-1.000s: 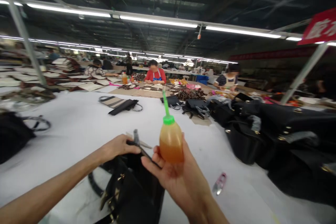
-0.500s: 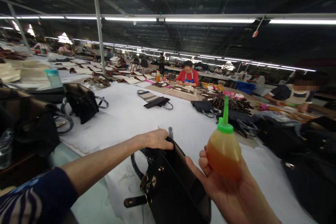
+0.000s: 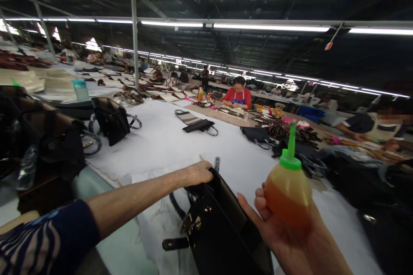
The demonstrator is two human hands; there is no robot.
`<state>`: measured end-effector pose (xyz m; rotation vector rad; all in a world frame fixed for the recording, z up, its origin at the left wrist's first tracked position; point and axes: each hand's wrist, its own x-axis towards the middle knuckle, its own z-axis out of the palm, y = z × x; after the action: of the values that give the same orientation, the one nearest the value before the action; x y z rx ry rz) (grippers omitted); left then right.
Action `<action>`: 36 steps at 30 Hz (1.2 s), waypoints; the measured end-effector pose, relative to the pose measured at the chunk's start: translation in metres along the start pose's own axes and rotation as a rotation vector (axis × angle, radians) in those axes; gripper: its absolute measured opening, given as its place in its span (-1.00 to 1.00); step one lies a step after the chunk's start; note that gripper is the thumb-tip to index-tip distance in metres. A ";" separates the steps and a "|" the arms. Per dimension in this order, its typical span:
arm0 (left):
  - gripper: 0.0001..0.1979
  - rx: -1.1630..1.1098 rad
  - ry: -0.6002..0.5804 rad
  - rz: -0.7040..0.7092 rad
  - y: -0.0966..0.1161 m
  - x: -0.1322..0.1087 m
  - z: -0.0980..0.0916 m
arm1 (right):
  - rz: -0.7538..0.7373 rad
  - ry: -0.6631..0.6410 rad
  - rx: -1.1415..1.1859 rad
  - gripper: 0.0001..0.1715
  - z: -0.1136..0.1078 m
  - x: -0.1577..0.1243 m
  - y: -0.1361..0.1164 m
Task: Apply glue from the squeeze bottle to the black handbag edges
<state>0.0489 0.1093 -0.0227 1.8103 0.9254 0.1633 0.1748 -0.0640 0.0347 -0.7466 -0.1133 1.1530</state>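
Observation:
A black handbag [image 3: 222, 232] with gold fittings lies tilted in front of me, its top open and a strap with a metal end sticking out to the left. My left hand [image 3: 200, 172] grips the bag's upper rim at the far end, thumb over the edge; some fingertips are hidden. In my right hand [image 3: 284, 232], palm up, rests a squeeze bottle [image 3: 288, 191] with a green nozzle cap, partly filled with orange liquid. The fingers curl around its left side, while the thumb points toward the bag's opening. The nozzle points upward.
A white-covered table [image 3: 155, 137] spreads ahead, bearing a striped bag piece [image 3: 195, 121]. More black bags [image 3: 111, 120] stand at the left near a turquoise-lidded cup [image 3: 80, 90]. Dark bags [image 3: 383, 219] crowd the right. Across the table sits a co-worker in red [image 3: 238, 94]; another co-worker [image 3: 371, 124] is at far right.
The whole view has shifted, so the scene and both hands appear slightly farther right. My left hand keeps its hold on the handbag, and my right hand still holds the bottle.

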 end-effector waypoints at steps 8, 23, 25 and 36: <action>-0.71 -0.209 -0.021 0.010 -0.009 0.012 0.000 | 0.014 -0.003 0.023 -0.67 0.002 0.000 0.001; -0.81 -0.210 -0.219 -0.034 -0.028 0.033 -0.008 | -0.014 0.003 0.109 -0.71 -0.004 0.004 -0.009; -0.84 -0.180 -0.179 0.034 -0.025 0.029 -0.007 | -0.016 -0.023 0.103 -0.71 -0.009 0.004 -0.011; -0.94 0.340 -0.224 0.120 0.044 -0.005 -0.030 | 0.082 -0.015 0.069 -0.64 -0.014 -0.026 -0.022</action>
<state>0.0526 0.1211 0.0289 2.1479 0.7162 -0.1288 0.1876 -0.0974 0.0445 -0.6868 -0.0557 1.2342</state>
